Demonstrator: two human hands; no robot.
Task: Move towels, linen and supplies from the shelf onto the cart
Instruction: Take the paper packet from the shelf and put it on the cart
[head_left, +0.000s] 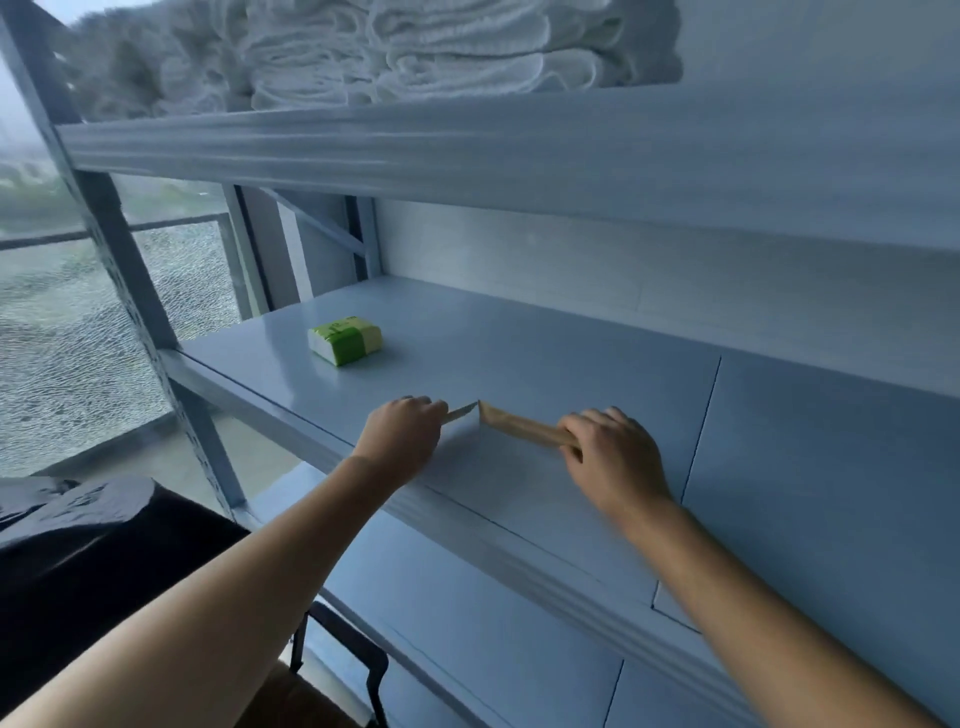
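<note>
- Bag (78, 561): dark, glossy, bottom left; a black frame (363, 670) shows below the arms. Prob. part of the cart, but cannot confirm.
- Window (78, 332): left of the shelf post, patterned glass. Not relevant to the step.
- Towels (415, 47): white folded stack on the top shelf, overhead, untouched. Still to be moved.
- Pack (345, 340): green/white tissue pack on the middle shelf (571, 374), lying flat, well apart from both hands, towards the back left. Still to be moved.
- Left hand (400, 441): over the shelf front, fingers closed narrow on a small thin item (462, 413); blurred, type unclear. Pinch grip.
- Packet (519, 427): slim tan sachet, long and flat, at the shelf front btwn the hands; its left end sits just beside the thin item.
- Right hand (613, 457): fingers curled over the packet's right end, holding it; palm down.
- Step in hand (est.): collecting small supplies off the middle shelf.
- Technique: gather both flat items into one hand, edges aligned; slide to the shelf lip to get fingers under, don't scrape. Free the other hand for the pack.
- Risk: thin items slip from a light pinch in transit; hold flat against the palm.
</note>
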